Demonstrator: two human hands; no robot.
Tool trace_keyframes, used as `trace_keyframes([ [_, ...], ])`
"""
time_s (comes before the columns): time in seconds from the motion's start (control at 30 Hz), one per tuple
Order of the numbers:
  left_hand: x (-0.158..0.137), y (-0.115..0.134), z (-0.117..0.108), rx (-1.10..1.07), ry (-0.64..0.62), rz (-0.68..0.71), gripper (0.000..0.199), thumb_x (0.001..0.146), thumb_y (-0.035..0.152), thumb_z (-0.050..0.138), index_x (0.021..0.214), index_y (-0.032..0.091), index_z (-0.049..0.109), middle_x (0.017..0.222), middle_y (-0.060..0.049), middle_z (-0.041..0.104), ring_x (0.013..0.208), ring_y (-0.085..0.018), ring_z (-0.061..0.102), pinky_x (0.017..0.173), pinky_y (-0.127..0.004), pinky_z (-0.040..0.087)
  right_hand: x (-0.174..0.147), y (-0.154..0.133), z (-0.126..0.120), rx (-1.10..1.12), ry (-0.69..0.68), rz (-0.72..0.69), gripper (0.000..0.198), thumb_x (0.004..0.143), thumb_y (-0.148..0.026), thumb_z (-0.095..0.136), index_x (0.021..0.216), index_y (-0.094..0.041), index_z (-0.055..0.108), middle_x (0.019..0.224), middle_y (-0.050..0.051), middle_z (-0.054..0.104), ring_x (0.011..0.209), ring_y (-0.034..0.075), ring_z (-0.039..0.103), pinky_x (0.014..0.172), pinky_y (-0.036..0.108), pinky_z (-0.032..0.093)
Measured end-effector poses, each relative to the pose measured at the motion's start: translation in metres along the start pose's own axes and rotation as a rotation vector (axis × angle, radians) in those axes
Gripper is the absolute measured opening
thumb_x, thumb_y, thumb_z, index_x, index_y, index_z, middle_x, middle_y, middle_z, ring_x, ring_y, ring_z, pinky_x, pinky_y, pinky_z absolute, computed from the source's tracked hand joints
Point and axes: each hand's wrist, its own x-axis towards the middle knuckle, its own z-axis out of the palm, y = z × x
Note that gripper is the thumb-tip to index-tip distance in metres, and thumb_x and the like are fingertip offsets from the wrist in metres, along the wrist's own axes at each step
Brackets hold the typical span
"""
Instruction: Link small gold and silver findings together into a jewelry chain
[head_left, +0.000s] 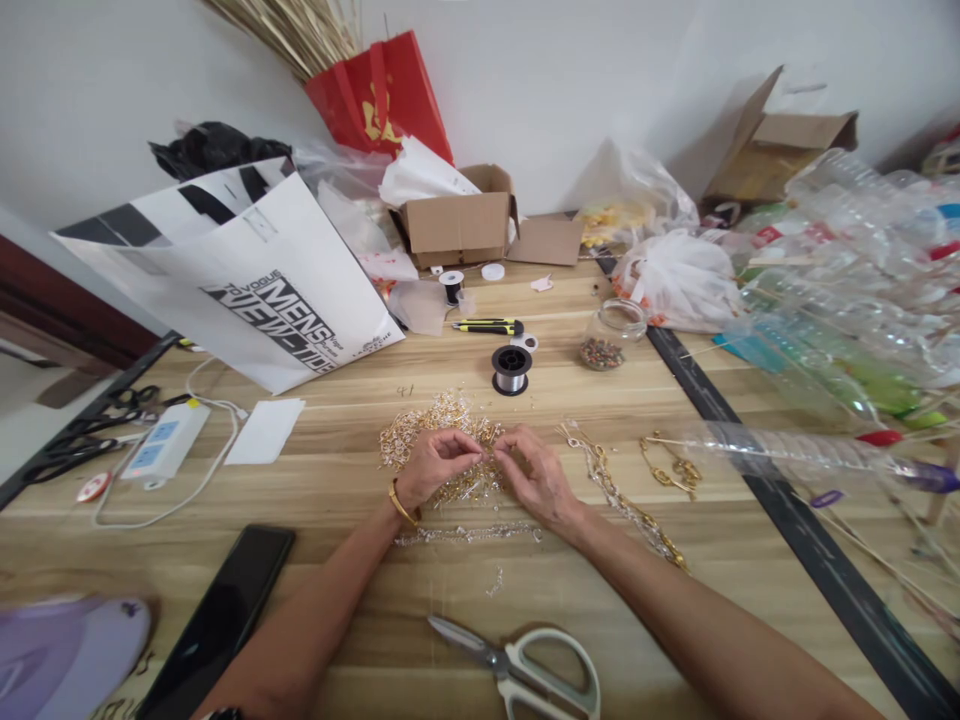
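My left hand [441, 462] and my right hand [536, 475] meet fingertip to fingertip over a pile of small gold and silver beads [420, 425]. Both are closed in a pinch, and whatever sits between the fingertips is too small to make out. Just below the hands a silver beaded chain [472, 535] lies across the table, with a short silver piece [495, 582] under it. Right of my right hand are gold and silver chains [619, 490] and a gold chain [679, 472]. Scissors with pale handles [517, 660] lie nearest me, blades pointing left.
Behind the pile stand a spool of silver wire [511, 370], a yellow-black utility knife [487, 326] and a glass jar of beads [611, 340]. A black phone [225, 610] and a white power strip [166, 440] lie left. Plastic bottles [840, 290] crowd the right.
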Motion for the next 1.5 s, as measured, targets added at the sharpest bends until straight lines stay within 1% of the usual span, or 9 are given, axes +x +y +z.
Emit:
trace_keyframes([
  [0.33,0.0001,-0.0018,-0.0019,0.011,-0.014,0.014,0.022,0.065,0.028,0.076,0.074,0.010,0.068,0.073,-0.007,0.071,0.067,-0.013,0.064,0.067,-0.024,0.050,-0.0002,-0.0006,-0.0002,-0.016,-0.022,-0.015,0.009,0.089,-0.017,0.048,0.087,-0.019,0.056,0.078,0.003,0.058,0.073,0.016,0.055,0.066,0.028,0.044],
  [0.6,0.0004,-0.0048,-0.0035,0.011,-0.005,0.008,0.022,0.065,0.029,0.076,0.074,0.010,0.069,0.073,-0.007,0.071,0.067,-0.014,0.064,0.066,-0.025,0.051,-0.0015,0.0004,0.0016,-0.029,-0.032,-0.050,0.009,0.090,-0.020,0.048,0.088,-0.020,0.057,0.079,0.004,0.060,0.074,0.016,0.056,0.067,0.029,0.045],
  [1.0,0.0009,-0.0031,-0.0035,0.001,-0.013,-0.026,0.021,0.065,0.028,0.076,0.075,0.011,0.070,0.072,-0.006,0.072,0.067,-0.015,0.066,0.067,-0.025,0.053,-0.0011,-0.0012,0.0001,-0.059,-0.053,-0.059,0.009,0.090,-0.018,0.047,0.088,-0.020,0.056,0.078,0.004,0.059,0.073,0.016,0.055,0.066,0.029,0.045],
  [1.2,0.0013,-0.0047,-0.0038,0.011,-0.012,-0.008,0.023,0.065,0.030,0.076,0.074,0.011,0.069,0.071,-0.006,0.072,0.065,-0.015,0.065,0.065,-0.025,0.053,-0.0011,-0.0005,0.0011,-0.047,-0.055,-0.052,0.010,0.090,-0.019,0.047,0.088,-0.020,0.056,0.079,0.004,0.060,0.073,0.017,0.056,0.067,0.030,0.046],
  [1.5,0.0009,-0.0055,-0.0040,0.009,-0.034,-0.005,0.021,0.067,0.028,0.074,0.077,0.011,0.069,0.073,-0.007,0.071,0.068,-0.015,0.065,0.068,-0.026,0.052,-0.0019,0.0002,0.0010,-0.056,-0.062,-0.052,0.008,0.090,-0.019,0.048,0.088,-0.020,0.056,0.078,0.004,0.059,0.073,0.017,0.055,0.066,0.030,0.045],
])
